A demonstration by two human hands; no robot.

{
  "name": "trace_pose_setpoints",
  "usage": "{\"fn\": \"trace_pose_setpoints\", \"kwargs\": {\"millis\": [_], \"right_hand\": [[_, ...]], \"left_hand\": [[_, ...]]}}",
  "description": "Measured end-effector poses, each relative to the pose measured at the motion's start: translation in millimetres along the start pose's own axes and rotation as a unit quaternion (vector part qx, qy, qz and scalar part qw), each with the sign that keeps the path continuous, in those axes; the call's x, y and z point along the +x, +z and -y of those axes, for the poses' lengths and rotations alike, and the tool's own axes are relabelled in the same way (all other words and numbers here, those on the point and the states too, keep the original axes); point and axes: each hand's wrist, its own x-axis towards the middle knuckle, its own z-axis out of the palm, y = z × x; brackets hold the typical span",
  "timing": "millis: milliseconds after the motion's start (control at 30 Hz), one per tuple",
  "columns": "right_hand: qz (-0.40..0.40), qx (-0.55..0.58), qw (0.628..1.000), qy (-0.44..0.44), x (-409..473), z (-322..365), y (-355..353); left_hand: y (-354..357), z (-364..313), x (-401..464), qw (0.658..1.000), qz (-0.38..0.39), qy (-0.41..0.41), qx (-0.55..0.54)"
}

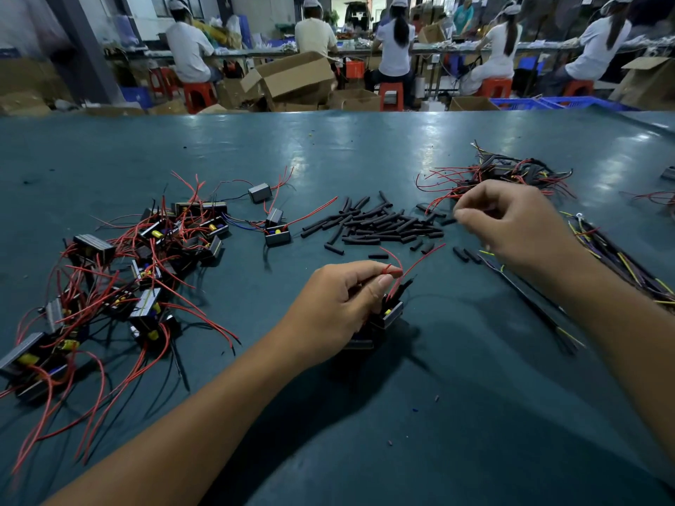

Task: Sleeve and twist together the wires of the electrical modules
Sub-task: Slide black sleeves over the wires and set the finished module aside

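Head view, the only one I've got. My left hand (339, 304) is curled round a small dark box-shaped electrical module (391, 315) with a yellow part inside, thumb & forefinger pinching its thin red wires (398, 275) just above the body. That module sits on the teal surface (365, 432), just on the near side of the heap of short black rubbery sleeve tubes (380, 222). My right hand (511, 224) hovers right of the heap, fingers curled w/ tips drawn together; can't tell if it's got a sleeve or anything else, too blurred.

Handling, my guess: wires light, floppy, springy, so pinch close to the bare ends or they'll splay. Sleeves light, prob. a bit slick; take one by its middle.

Left of the heap: big tangle of unprocessed black modules w/ red leads (146, 272), easy to snag. Beyond-right of the heap: a pile of wired-up modules (511, 173). Right of it: a bundle of dark and yellow wires (621, 264), right under my right forearm, could get dragged.
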Motion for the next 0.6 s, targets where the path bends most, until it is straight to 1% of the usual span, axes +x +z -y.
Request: {"fn": "trace_pose_setpoints", "kwargs": {"millis": [67,100,167,233,300,333,367,433,467,500,533,567,600], "right_hand": [[0.031,0.110,0.993,-0.006,-22,15,2],[0.048,0.146,0.988,-0.003,-28,19,5],[0.078,0.180,0.981,0.007,-35,23,11],[0.115,0.171,0.978,0.017,-37,23,15],[0.173,0.130,0.976,0.032,-38,20,16],[0.205,0.080,0.975,0.036,-38,18,15],[0.236,0.000,0.971,0.034,-37,15,15],[0.275,-0.177,0.945,0.021,-37,9,17],[0.272,-0.223,0.936,0.010,-38,7,18],[0.247,-0.232,0.941,-0.009,-38,5,18],[0.206,-0.202,0.957,-0.032,-38,4,19],[0.171,-0.138,0.974,-0.048,-38,4,19],[0.160,-0.046,0.985,-0.051,-38,5,20]], "left_hand": [[0,-1,0,1.000,0.004,0.002,-0.014],[-1,0,0,1.000,0.005,0.002,-0.019],[-1,0,0,1.000,0.005,-0.004,-0.023],[-2,-1,0,1.000,0.006,-0.004,-0.026],[-3,-3,0,0.999,0.013,-0.006,-0.041],[-4,-3,0,0.999,0.017,-0.008,-0.048],[-5,-4,-1,0.998,0.019,-0.011,-0.052],[-5,-5,-1,0.997,0.019,-0.020,-0.066],[-5,-6,-1,0.996,0.020,-0.025,-0.079],[-6,-6,-1,0.995,0.021,-0.028,-0.091],[-6,-6,0,0.994,0.022,-0.030,-0.101],[-6,-7,0,0.993,0.023,-0.032,-0.110],[-6,-7,1,0.992,0.021,-0.034,-0.119]]}}
